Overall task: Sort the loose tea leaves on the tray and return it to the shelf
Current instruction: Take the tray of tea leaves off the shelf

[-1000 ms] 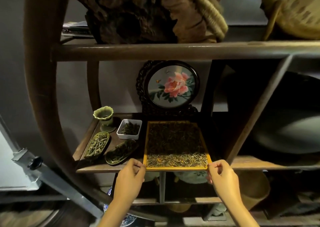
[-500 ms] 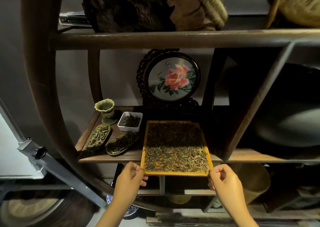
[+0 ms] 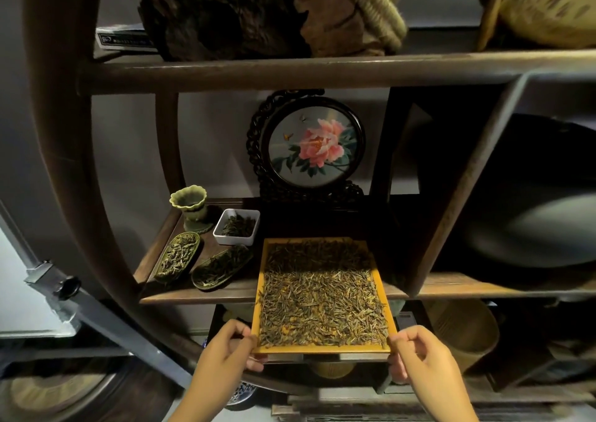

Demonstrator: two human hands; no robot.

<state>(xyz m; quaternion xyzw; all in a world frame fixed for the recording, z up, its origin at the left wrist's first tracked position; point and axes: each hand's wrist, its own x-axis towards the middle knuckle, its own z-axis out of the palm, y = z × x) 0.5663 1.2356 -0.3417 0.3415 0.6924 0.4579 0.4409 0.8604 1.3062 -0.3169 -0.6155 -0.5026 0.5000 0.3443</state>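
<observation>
Left hand and right hand each pinch a near corner of the tray with curled fingers; tea leaves lie beyond the fingertips, over the shelf edge.

A dark wooden shelf carries a green ceramic cup, a white square dish of tea leaves, two leaf-shaped dishes (both holding leaves), a round peony panel, and the far half of an orange tray.
</observation>
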